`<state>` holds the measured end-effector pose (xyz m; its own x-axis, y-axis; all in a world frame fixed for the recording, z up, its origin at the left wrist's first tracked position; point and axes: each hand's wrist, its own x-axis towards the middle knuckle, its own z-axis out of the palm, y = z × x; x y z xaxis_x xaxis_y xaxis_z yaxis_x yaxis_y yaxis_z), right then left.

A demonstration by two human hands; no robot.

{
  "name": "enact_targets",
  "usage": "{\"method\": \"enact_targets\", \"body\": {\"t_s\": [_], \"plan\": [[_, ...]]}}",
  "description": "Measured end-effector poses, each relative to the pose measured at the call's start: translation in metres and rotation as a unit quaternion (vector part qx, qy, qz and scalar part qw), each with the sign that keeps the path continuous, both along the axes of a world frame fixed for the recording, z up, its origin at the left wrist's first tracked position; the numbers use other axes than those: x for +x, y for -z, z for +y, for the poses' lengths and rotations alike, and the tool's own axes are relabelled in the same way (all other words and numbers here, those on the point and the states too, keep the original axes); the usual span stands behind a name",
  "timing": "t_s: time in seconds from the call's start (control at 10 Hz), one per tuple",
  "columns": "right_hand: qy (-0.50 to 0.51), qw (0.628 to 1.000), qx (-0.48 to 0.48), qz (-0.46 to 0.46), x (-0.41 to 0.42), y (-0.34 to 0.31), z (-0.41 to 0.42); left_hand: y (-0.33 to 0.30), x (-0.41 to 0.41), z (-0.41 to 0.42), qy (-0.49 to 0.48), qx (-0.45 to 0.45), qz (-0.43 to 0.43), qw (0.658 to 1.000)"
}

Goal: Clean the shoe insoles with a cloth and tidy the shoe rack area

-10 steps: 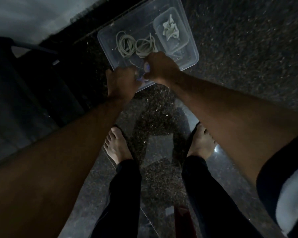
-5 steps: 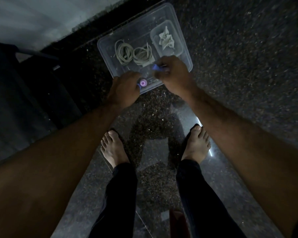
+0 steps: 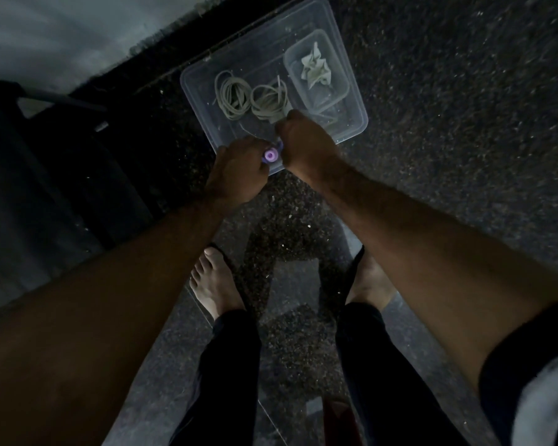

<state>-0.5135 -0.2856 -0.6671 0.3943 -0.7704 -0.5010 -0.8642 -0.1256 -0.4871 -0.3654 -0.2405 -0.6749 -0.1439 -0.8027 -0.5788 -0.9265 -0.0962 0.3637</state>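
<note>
A clear plastic box [image 3: 351, 101] lies on the dark speckled floor ahead of my bare feet. Inside it are two coils of pale shoelace [image 3: 250, 96] and a smaller clear tub [image 3: 340, 91] holding a crumpled pale cloth [image 3: 316, 69]. My left hand [image 3: 239, 170] is closed around a small purple object with a round pale end [image 3: 270, 155], held over the box's near edge. My right hand [image 3: 306, 143] is fisted right beside it, touching the same purple object; what its fingers grip is hidden.
A dark shoe rack with a metal bar [image 3: 62, 99] stands at the left, against a pale wall [image 3: 62, 30]. My bare feet [image 3: 215, 284] stand on glossy dark floor. A reddish object [image 3: 337, 416] lies at the bottom edge between my legs.
My right hand has come back toward my left hand and closed up against the purple object. The view has shifted slightly, the box sitting a little farther right.
</note>
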Motion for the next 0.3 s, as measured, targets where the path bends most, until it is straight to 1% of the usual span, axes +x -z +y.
{"method": "enact_targets", "body": {"t_s": [0.1, 0.2, 0.3], "plan": [[-0.002, 1.000, 0.016, -0.007, -0.001, 0.006, 0.000, 0.000, -0.001, -0.002, 0.002, 0.009, 0.000, 1.000], [-0.004, 1.000, 0.010, -0.004, -0.007, 0.000, 0.001, -0.006, -0.002, -0.002, 0.005, 0.012, -0.002, 1.000], [-0.011, 0.999, -0.040, 0.015, -0.016, -0.008, 0.010, -0.013, -0.002, 0.000, 0.025, -0.014, -0.036, 0.999]]}}
